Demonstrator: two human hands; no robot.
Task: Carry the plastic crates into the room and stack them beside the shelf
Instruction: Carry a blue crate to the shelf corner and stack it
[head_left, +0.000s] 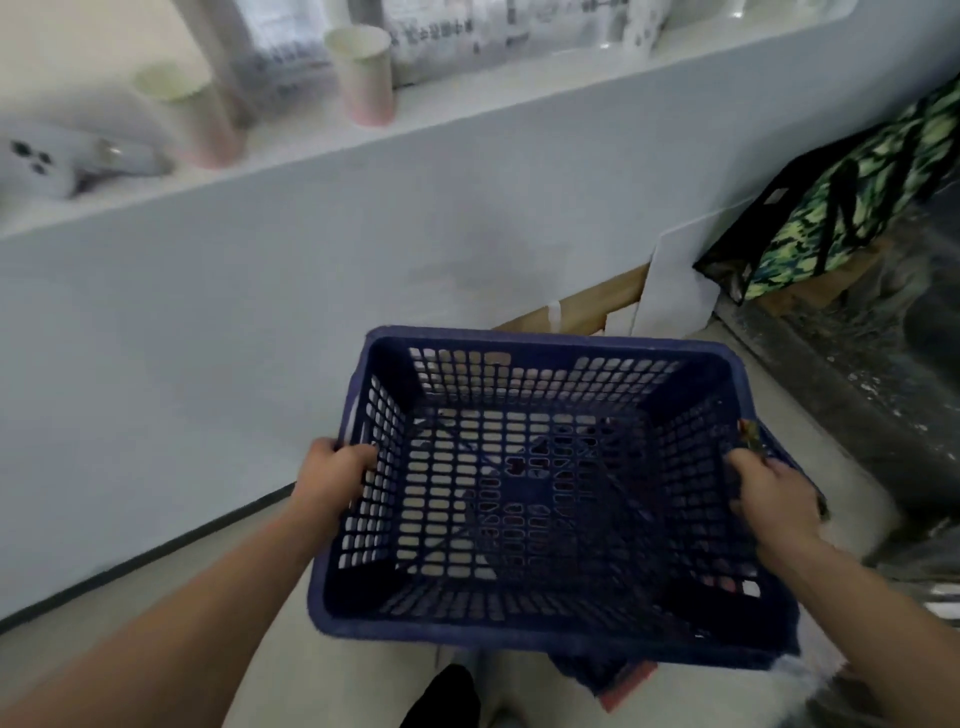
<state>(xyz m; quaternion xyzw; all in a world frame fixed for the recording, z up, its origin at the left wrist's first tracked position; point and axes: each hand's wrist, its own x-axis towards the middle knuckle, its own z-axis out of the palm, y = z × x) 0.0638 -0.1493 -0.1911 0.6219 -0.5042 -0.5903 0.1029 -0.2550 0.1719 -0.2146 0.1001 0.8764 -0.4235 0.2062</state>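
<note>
A dark blue plastic crate (545, 631) with perforated walls and floor is held up in front of me, above a pale floor. It is empty and tilted slightly. My left hand (332, 480) grips its left rim, fingers curled inside the wall. My right hand (774, 493) grips the right rim the same way. Both forearms reach in from the bottom corners. Under the crate's near edge something blue and red shows, but I cannot tell what it is.
A white half-wall (311, 291) runs along the left, with paper cups (363, 73) and a white device (47, 161) on its ledge. A green patterned bag (841, 208) and flat cardboard (675, 280) lean at the far right. A dark metal threshold (857, 374) lies right.
</note>
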